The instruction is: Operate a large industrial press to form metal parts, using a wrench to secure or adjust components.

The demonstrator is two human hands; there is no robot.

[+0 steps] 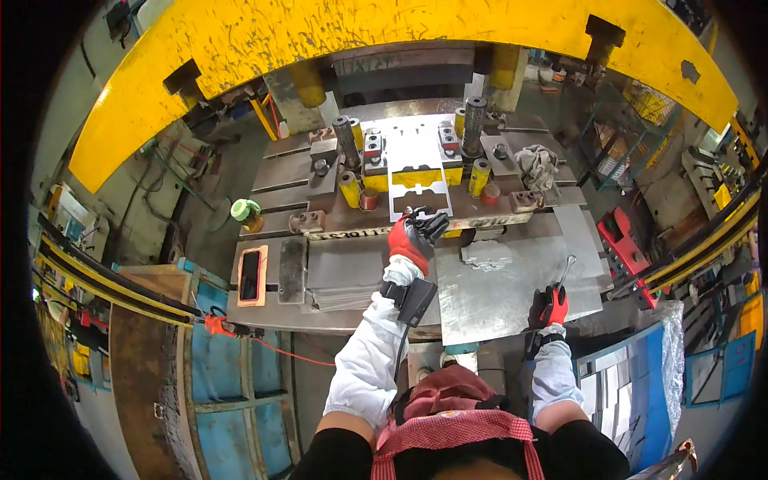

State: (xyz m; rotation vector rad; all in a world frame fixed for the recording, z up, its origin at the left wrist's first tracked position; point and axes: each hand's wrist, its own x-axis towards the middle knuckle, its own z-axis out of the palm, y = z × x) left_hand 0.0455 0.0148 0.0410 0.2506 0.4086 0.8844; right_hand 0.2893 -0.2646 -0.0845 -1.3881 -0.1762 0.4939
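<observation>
Just beyond the red-and-black-gloved left hand [418, 236], whose fingers bend at its near edge, grip unclear, a bright flat metal sheet with cutouts [416, 152] points its long axis straight away. The similarly gloved right hand [554, 306] grips a slim silver metal tool [566, 268] angled forward-right; dark characters mark the front edge of the brown metal base [480, 210] beyond the left hand.

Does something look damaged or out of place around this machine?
Yes. The yellow beam across the top has many dark scratches, so its paint looks worn. Also, a crumpled grey rag lies on the right side of the machine bed, which looks untidy among the rigid metal parts.
</observation>
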